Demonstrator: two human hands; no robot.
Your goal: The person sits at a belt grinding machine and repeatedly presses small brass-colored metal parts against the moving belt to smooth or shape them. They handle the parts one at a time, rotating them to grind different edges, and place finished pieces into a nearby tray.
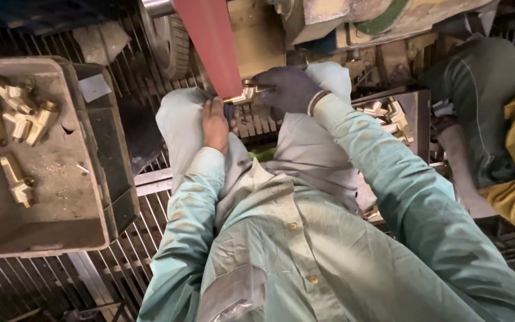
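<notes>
Pale green shirt (293, 250) fills the foreground, both sleeves reaching forward and away from the camera toward a red abrasive belt (213, 45) that slants down from the top of the view. Just beyond the knees, at the belt's lower end, sits a small brass fitting (247, 93), its long axis lying roughly crosswise, left to right, with its left end touching the belt. Right hand (290, 89), in a dark glove, is the nearer one to the piece: it comes in from the right with fingers closed around the fitting's right end, wrist bent down, forearm running diagonally back to the shoulder. Left hand (216, 125) is bare, lies flat on the left thigh just below the belt, fingers extended and pointing forward, holding nothing I can make out. Left of the legs a grey tray (61, 232) carries more brass parts (19, 110); another heap of brass parts (388, 113) lies to the right, near a second person's leg (478, 101)
</notes>
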